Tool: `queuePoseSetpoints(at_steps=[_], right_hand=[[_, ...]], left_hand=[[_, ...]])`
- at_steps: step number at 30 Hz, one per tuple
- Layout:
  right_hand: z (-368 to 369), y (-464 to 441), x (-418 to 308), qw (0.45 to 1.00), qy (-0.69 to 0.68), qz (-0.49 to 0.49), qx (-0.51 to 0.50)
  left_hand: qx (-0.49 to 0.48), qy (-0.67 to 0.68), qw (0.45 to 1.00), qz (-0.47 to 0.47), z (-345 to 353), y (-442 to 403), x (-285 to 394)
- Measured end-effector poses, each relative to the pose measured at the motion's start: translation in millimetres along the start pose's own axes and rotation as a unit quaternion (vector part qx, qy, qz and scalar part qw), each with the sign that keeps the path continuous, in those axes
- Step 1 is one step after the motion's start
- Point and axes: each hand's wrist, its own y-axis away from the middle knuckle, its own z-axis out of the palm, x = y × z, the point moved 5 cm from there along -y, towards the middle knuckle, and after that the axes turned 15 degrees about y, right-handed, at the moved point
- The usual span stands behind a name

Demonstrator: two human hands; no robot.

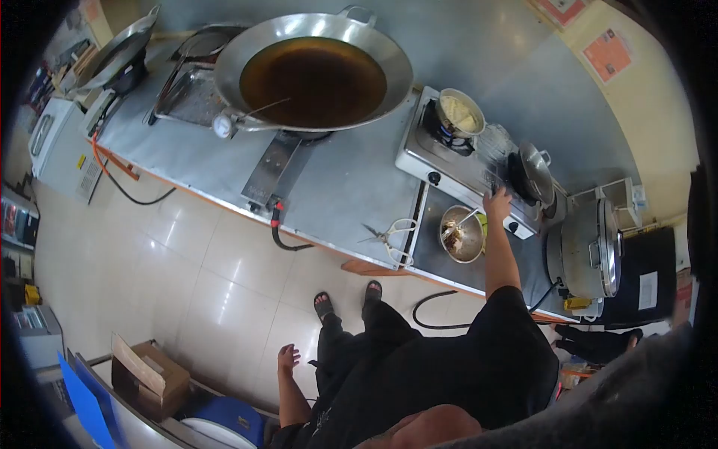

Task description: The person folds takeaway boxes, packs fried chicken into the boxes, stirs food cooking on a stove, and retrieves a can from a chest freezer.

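Note:
My right hand [499, 202] reaches over the front of a gas stove [479, 183], its fingers curled. A blurred, mesh-like thing [493, 142] lies just beyond it; I cannot make out whether its handle is in my fingers. On the stove's left burner, a blue flame shows beneath a small pot [461, 112] of pale yellowish food. A dark-handled pan [532, 173] sits at the right burner. Below my right hand is a metal bowl [467, 251] with food scraps and a light utensil in it. My left hand [288, 358] hangs low over the floor, fingers apart, holding nothing.
A large wok [224, 63] of brown liquid, with a dial thermometer [223, 126], stands on the metal counter [344, 179]. Scissors [393, 239] lie at the counter's front edge. A big lidded pot [583, 247] stands right. Hoses hang below; a cardboard box [153, 374] is lower left.

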Motion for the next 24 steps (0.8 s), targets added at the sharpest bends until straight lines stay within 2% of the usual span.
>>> queuePoseSetpoints(at_steps=[1, 2, 8, 11, 12, 15, 18, 21, 24], right_hand=[[16, -2, 9, 0.999, -0.001, 0.011, -0.050], [31, -3, 14, 0.997, 0.027, -0.017, -0.073], [74, -32, 29, 0.992, 0.004, -0.038, -0.123], [80, -47, 16, 0.988, -0.022, -0.119, -0.092], [84, -53, 20, 0.990, -0.092, -0.037, -0.103], [30, -53, 2, 0.988, -0.130, -0.012, -0.088], [8, -64, -2, 0.990, -0.132, -0.040, -0.037], [-44, -58, -6, 0.983, -0.183, -0.018, 0.006], [-97, -50, -2, 0.974, -0.219, -0.035, 0.054]], left_hand=[[0.003, -0.016, 1.000, -0.005, -3, -1, 5], [0.003, -0.028, 1.000, -0.009, -3, 1, 11], [-0.008, -0.071, 0.997, 0.033, 10, -3, 60], [-0.020, -0.068, 0.996, 0.050, 23, -11, 83], [-0.032, -0.062, 0.996, 0.062, 28, -12, 88], [-0.062, -0.060, 0.993, 0.085, 45, -15, 98], [-0.067, -0.049, 0.994, 0.077, 59, -19, 95], [-0.074, -0.103, 0.989, 0.076, 69, -10, 91], [-0.060, -0.064, 0.994, 0.057, 68, -20, 76]])
